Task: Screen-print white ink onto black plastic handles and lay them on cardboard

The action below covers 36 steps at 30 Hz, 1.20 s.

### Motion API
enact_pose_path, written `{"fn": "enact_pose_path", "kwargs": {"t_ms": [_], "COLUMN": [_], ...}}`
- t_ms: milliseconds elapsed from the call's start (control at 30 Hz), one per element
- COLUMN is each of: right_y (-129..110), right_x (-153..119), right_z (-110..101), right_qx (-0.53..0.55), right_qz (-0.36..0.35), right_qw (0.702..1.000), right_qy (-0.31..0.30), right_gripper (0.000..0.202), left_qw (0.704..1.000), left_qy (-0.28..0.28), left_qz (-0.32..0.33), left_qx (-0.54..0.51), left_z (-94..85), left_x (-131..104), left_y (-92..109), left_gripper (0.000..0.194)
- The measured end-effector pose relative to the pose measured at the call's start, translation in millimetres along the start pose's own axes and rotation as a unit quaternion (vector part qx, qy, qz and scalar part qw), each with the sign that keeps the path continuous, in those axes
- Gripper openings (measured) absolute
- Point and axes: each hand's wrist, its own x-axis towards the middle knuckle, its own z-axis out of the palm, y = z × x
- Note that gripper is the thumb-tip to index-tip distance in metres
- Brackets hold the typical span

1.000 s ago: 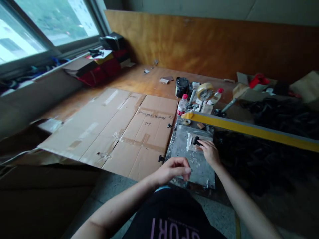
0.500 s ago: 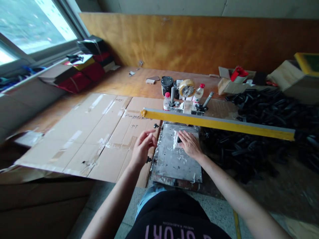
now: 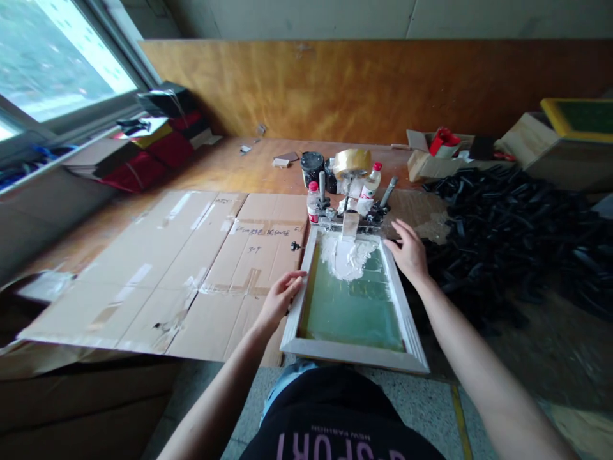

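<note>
A screen printing frame [image 3: 354,348] with pale metal sides and green mesh lies flat before me, covering the metal base plate. White paste [image 3: 349,255] is spread thickly over the far end of its mesh. By the frame's left side is my left hand [image 3: 282,297], fingers loosely extended and the tips at the rim. My right hand [image 3: 409,255] is at the far right corner, fingers apart, holding nothing. A clamp [image 3: 352,225] grips the frame's far edge.
Flattened cardboard [image 3: 191,268] covers the bench at left. Black curved pieces [image 3: 517,236] are heaped at right. Behind the clamp stand red-capped bottles [image 3: 313,201], a dark tub [image 3: 312,167] and a roll of tape [image 3: 352,163]. Boxes [image 3: 541,144] sit at the far right.
The screen frame, raised and seen edge-on before, has come down flat over the metal plate. My right hand has left the plate for the frame's right side; my left hand moved slightly nearer me.
</note>
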Motion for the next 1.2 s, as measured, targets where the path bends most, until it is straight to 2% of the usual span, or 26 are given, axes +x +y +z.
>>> {"fn": "enact_pose_path", "kwargs": {"t_ms": [100, 167, 267, 333, 433, 500, 600, 667, 767, 833, 933, 1000, 1100, 1200], "right_y": [-46.9, -68.4, -77.3, -74.1, -70.5, -72.2, -76.3, -75.9, -71.2, -69.3, -70.5, -71.5, -72.1, -76.8], "right_x": [21.7, 31.6, 37.9, 36.8, 25.6, 11.1, -15.5, -28.3, -29.1, -21.8, -19.5, -28.8, -41.5, -25.7], "right_z": [26.5, 44.0, 56.3, 56.0, 53.1, 53.1, 51.0, 44.6, 32.4, 29.5, 34.8, 38.6, 37.2, 34.3], "right_qx": [-0.025, -0.072, -0.134, -0.161, -0.194, -0.192, -0.139, -0.09, -0.032, -0.023, -0.047, -0.051, -0.028, -0.02], "right_qz": [-0.118, -0.129, -0.112, -0.1, -0.076, -0.084, -0.169, -0.247, -0.323, -0.319, -0.282, -0.295, -0.334, -0.289], "right_qw": [0.992, 0.985, 0.966, 0.957, 0.96, 0.962, 0.956, 0.938, 0.908, 0.909, 0.935, 0.936, 0.921, 0.934], "right_qy": [-0.039, -0.093, -0.192, -0.218, -0.187, -0.174, -0.197, -0.225, -0.264, -0.266, -0.21, -0.184, -0.201, -0.21], "right_gripper": [0.062, 0.053, 0.023, 0.013, 0.011, 0.009, 0.014, 0.016, 0.015, 0.012, 0.012, 0.014, 0.012, 0.003], "left_qw": [1.0, 1.0, 1.0, 0.999, 0.999, 0.999, 0.999, 0.999, 1.0, 1.0, 1.0, 1.0, 1.0, 0.999], "left_qy": [0.004, 0.012, 0.012, 0.008, -0.001, -0.006, -0.008, -0.006, 0.0, 0.007, 0.016, 0.018, 0.017, 0.016], "left_qz": [-0.018, -0.017, -0.009, -0.006, -0.007, -0.012, -0.02, -0.024, -0.02, -0.013, -0.013, -0.016, -0.018, -0.023], "left_qx": [0.003, 0.006, 0.02, 0.033, 0.043, 0.041, 0.033, 0.027, 0.024, 0.02, 0.016, 0.016, 0.018, 0.016], "left_z": [2.1, 4.1, 3.1, 0.6, -2.2, -2.5, -1.6, -0.8, 0.2, 0.8, 1.2, 1.3, 1.9, 2.8], "left_x": [8.7, 17.8, 27.7, 30.4, 31.4, 31.7, 31.9, 31.4, 29.6, 28.3, 27.2, 26.9, 25.6, 20.2], "left_y": [-38.9, -57.8, -74.9, -80.2, -82.9, -82.7, -81.4, -80.1, -78.1, -76.7, -74.8, -73.8, -70.6, -59.3], "left_gripper": [0.078, 0.082, 0.079, 0.075, 0.073, 0.073, 0.075, 0.076, 0.075, 0.075, 0.076, 0.076, 0.075, 0.077]}}
